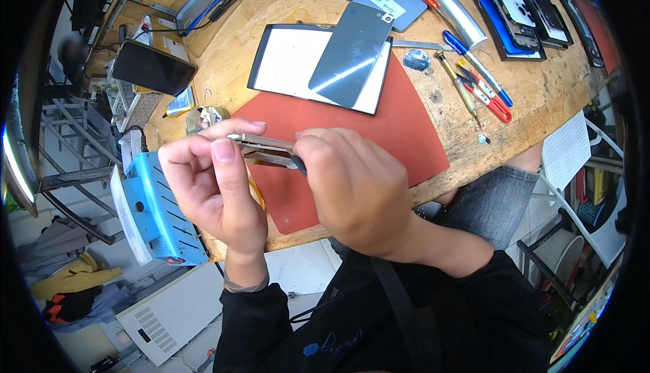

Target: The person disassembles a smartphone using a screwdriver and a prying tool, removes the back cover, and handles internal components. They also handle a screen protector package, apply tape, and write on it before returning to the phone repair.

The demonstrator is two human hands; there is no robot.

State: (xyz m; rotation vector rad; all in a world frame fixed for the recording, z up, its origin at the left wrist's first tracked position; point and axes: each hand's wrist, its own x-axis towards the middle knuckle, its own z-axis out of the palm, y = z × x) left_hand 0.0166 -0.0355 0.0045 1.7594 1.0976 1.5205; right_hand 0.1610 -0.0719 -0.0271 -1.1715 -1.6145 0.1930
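My right hand (355, 193) is closed around a slim, silvery thing with two long arms (265, 144), held above the red mat (423, 146). A gap separates the arms, and a dark piece shows beside my right fingers. What kind of thing it is, I cannot make out. My left hand (217, 187) has its thumb and forefinger closed at the thing's left end. Beyond both hands, a dark, glossy phone back panel (352, 55) leans across a shallow, dark-rimmed white tray (288, 61). Partly behind my left hand shows a yellow curved edge (256, 191).
A blue box-shaped device (162, 207) stands left of my left hand. Beyond it is a black-screened phone (154, 67). A grey-blue phone back (399, 7) lies at the far side. On the right are a blue pen (477, 68), red-handled cutters (497, 105), a screwdriver (459, 89) and opened phones (504, 14).
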